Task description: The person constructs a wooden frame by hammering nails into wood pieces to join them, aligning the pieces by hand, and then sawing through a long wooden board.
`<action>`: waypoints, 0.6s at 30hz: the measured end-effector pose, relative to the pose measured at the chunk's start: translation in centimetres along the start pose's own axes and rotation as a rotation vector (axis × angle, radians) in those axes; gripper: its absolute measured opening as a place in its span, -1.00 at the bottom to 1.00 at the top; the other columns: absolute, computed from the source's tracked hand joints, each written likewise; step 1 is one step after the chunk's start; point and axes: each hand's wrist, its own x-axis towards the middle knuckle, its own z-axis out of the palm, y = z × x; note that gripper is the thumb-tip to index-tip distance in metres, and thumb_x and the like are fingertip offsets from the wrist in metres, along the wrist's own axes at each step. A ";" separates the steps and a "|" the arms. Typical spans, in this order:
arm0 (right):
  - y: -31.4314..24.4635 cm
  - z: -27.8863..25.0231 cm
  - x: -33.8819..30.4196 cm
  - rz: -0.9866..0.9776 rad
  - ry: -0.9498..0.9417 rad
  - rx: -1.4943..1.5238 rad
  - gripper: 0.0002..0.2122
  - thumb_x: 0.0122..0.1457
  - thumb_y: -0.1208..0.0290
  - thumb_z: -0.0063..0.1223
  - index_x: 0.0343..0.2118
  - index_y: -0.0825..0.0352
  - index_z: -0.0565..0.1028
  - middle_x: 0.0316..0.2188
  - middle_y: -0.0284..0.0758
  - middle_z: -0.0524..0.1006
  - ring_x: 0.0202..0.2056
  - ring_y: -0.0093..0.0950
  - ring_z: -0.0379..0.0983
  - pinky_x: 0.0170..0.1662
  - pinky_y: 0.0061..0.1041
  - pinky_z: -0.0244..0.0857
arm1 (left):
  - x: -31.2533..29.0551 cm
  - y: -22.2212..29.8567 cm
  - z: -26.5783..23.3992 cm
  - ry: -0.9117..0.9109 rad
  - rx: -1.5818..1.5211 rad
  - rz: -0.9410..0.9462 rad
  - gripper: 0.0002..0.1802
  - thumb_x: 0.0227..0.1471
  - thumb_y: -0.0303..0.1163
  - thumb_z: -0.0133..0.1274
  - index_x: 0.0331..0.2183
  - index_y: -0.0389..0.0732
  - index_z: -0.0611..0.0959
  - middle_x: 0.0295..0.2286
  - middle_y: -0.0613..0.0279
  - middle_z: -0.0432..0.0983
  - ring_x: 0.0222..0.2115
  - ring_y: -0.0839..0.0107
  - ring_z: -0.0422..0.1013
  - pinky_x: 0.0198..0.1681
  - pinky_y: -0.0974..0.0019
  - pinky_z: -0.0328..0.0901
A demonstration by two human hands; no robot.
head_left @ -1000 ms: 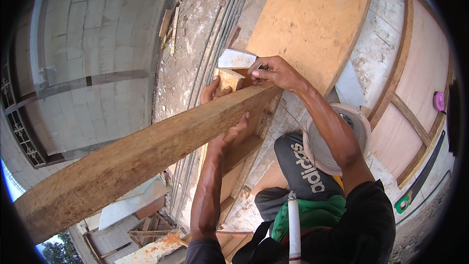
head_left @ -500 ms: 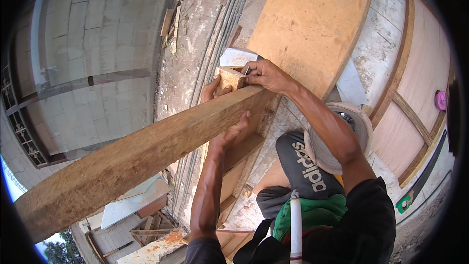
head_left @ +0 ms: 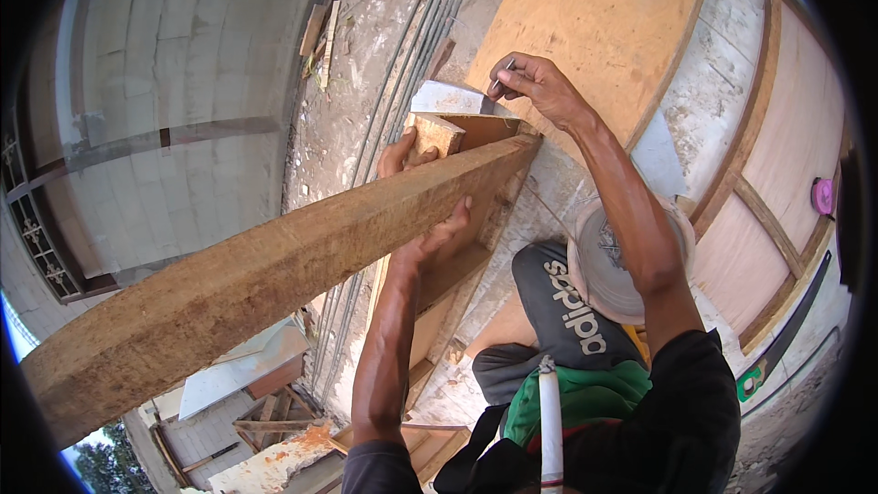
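Observation:
A long, rough timber beam slants across the view, its far end over a plywood-sided wooden frame with crosspieces. My left hand reaches beneath the beam. Its fingers curl round the outer side of a short wooden piece at the frame's far end, and its thumb lies along the beam's near side. Beyond the beam's tip, my right hand is raised, pinching a short, thin grey rod; whether it is a nail or a pencil I cannot tell.
A large plywood sheet lies ahead. Right of my knee stands a round pale bucket with small grey pieces inside. Farther right are a framed wooden panel, a pink tape measure and a green-handled saw. Metal bars run along the ground.
My right hand has lifted away from the short wooden piece, up and to the right, still with the rod. My left hand stays at the wood; the beam's far end has shifted slightly up and right.

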 end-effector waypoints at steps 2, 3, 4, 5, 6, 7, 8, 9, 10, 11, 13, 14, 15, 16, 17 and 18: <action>-0.5 -0.7 0.0 -0.065 0.089 -0.160 -0.80 0.33 0.29 0.00 -0.17 0.34 0.49 -0.37 -0.38 0.58 -0.25 -0.55 0.53 -0.12 -0.51 0.37 | 0.0 -0.1 0.4 0.065 -0.050 -0.022 0.11 -0.31 -0.11 0.37 0.21 -0.29 0.19 0.04 0.05 0.16 -0.06 0.19 0.36 0.04 0.12 0.29; -0.6 -0.7 -0.1 -0.064 0.089 -0.163 -0.80 0.33 0.29 0.00 -0.17 0.34 0.49 -0.37 -0.38 0.58 -0.25 -0.55 0.53 -0.12 -0.51 0.37 | -0.1 0.0 0.4 0.066 -0.053 -0.022 0.11 -0.31 -0.11 0.37 0.21 -0.29 0.19 0.04 0.05 0.16 -0.06 0.19 0.36 0.04 0.12 0.29; -0.6 -0.7 -0.2 -0.052 0.076 -0.140 -0.81 0.32 0.32 0.02 -0.16 0.35 0.48 -0.37 -0.37 0.58 -0.25 -0.54 0.53 -0.12 -0.51 0.37 | -0.1 0.1 0.3 0.061 -0.057 -0.037 0.11 -0.31 -0.11 0.37 0.21 -0.29 0.19 0.04 0.05 0.16 -0.05 0.19 0.36 0.04 0.12 0.29; -0.5 -0.6 -0.3 -0.040 0.063 -0.118 -0.82 0.31 0.35 0.04 -0.15 0.35 0.48 -0.37 -0.36 0.58 -0.26 -0.53 0.54 -0.13 -0.50 0.38 | -0.1 0.2 0.2 0.056 -0.061 -0.052 0.11 -0.31 -0.11 0.37 0.21 -0.29 0.19 0.04 0.05 0.15 -0.05 0.19 0.37 0.04 0.12 0.30; -0.2 -0.4 -0.4 -0.041 0.065 -0.120 -0.82 0.31 0.35 0.04 -0.15 0.35 0.48 -0.37 -0.36 0.58 -0.26 -0.53 0.54 -0.13 -0.50 0.38 | -0.1 0.3 0.1 0.055 -0.063 -0.051 0.11 -0.31 -0.11 0.37 0.21 -0.29 0.19 0.04 0.05 0.15 -0.05 0.19 0.37 0.04 0.12 0.30; 0.4 -0.1 -0.4 -0.029 0.065 -0.090 -0.82 0.30 0.37 0.04 -0.15 0.37 0.48 -0.37 -0.35 0.59 -0.27 -0.53 0.54 -0.13 -0.50 0.39 | -0.1 0.4 0.0 0.045 -0.039 -0.043 0.11 -0.31 -0.12 0.37 0.21 -0.29 0.19 0.04 0.05 0.15 -0.05 0.19 0.37 0.05 0.11 0.29; 1.0 0.2 -0.5 -0.016 0.065 -0.060 -0.83 0.30 0.40 0.04 -0.15 0.39 0.48 -0.36 -0.34 0.59 -0.27 -0.53 0.54 -0.13 -0.50 0.39 | 0.0 0.4 0.0 0.034 -0.016 -0.036 0.11 -0.31 -0.12 0.37 0.21 -0.29 0.19 0.05 0.04 0.15 -0.04 0.19 0.37 0.05 0.11 0.29; 1.6 0.4 -0.5 -0.018 0.067 -0.060 -0.83 0.30 0.40 0.04 -0.15 0.39 0.48 -0.36 -0.34 0.59 -0.27 -0.53 0.54 -0.13 -0.50 0.39 | 0.1 0.6 0.0 0.033 -0.015 -0.034 0.11 -0.31 -0.12 0.37 0.21 -0.29 0.19 0.05 0.04 0.15 -0.04 0.19 0.37 0.05 0.11 0.29; 1.8 1.1 -0.4 -0.015 0.039 -0.028 -0.83 0.30 0.41 0.04 -0.16 0.40 0.48 -0.36 -0.32 0.59 -0.27 -0.53 0.54 -0.13 -0.49 0.40 | 0.1 0.8 0.0 0.034 -0.032 -0.036 0.08 -0.27 -0.12 0.36 0.21 -0.31 0.19 0.06 0.03 0.16 0.00 0.20 0.31 0.08 0.13 0.27; 1.9 1.7 -0.5 -0.011 0.011 0.003 -0.83 0.30 0.41 0.04 -0.16 0.41 0.48 -0.36 -0.31 0.59 -0.26 -0.53 0.54 -0.12 -0.48 0.40 | 0.0 0.9 0.0 0.036 -0.049 -0.038 0.06 -0.23 -0.12 0.34 0.20 -0.33 0.19 0.06 0.01 0.18 0.04 0.22 0.26 0.11 0.15 0.24; 2.5 2.5 -1.0 0.023 0.008 -0.019 -0.82 0.29 0.40 0.06 -0.18 0.41 0.51 -0.35 -0.35 0.59 -0.27 -0.58 0.51 -0.13 -0.53 0.37 | 0.0 0.8 0.1 0.037 -0.035 -0.039 0.06 -0.23 -0.11 0.34 0.20 -0.34 0.19 0.07 0.00 0.17 0.04 0.21 0.27 0.11 0.14 0.24; 3.3 2.8 -0.9 -0.010 -0.039 -0.053 -0.82 0.29 0.39 0.08 -0.20 0.42 0.53 -0.35 -0.38 0.59 -0.28 -0.61 0.50 -0.14 -0.57 0.36 | 0.1 0.8 0.1 0.035 -0.024 -0.039 0.07 -0.23 -0.09 0.34 0.20 -0.34 0.19 0.08 -0.01 0.17 0.05 0.20 0.27 0.12 0.14 0.24; 4.0 3.0 -0.8 -0.043 -0.085 -0.087 -0.81 0.28 0.38 0.10 -0.21 0.42 0.55 -0.34 -0.41 0.58 -0.29 -0.63 0.48 -0.15 -0.60 0.34 | 0.1 0.9 0.1 0.035 -0.023 -0.037 0.07 -0.23 -0.09 0.34 0.20 -0.34 0.19 0.08 -0.01 0.17 0.05 0.20 0.27 0.12 0.14 0.24; 4.2 3.5 -0.8 -0.020 -0.102 -0.046 -0.81 0.28 0.38 0.10 -0.22 0.42 0.58 -0.34 -0.44 0.58 -0.30 -0.67 0.45 -0.17 -0.64 0.31 | 0.1 0.9 0.0 0.034 0.010 -0.027 0.07 -0.23 -0.08 0.34 0.20 -0.34 0.19 0.08 -0.02 0.17 0.05 0.19 0.26 0.12 0.13 0.23; 4.3 3.7 -0.6 -0.021 -0.101 -0.045 -0.81 0.28 0.38 0.10 -0.22 0.42 0.58 -0.34 -0.44 0.58 -0.30 -0.67 0.45 -0.17 -0.64 0.31 | 0.1 0.9 0.0 0.033 0.043 -0.018 0.08 -0.23 -0.07 0.35 0.20 -0.34 0.19 0.09 -0.02 0.17 0.06 0.18 0.25 0.13 0.13 0.23; 4.4 3.9 -0.5 0.028 -0.133 -0.011 -0.81 0.27 0.41 0.10 -0.19 0.44 0.58 -0.32 -0.42 0.60 -0.29 -0.66 0.46 -0.16 -0.64 0.32 | 0.1 1.0 0.1 0.031 0.043 -0.018 0.08 -0.23 -0.07 0.35 0.20 -0.34 0.19 0.09 -0.02 0.17 0.06 0.18 0.25 0.13 0.13 0.23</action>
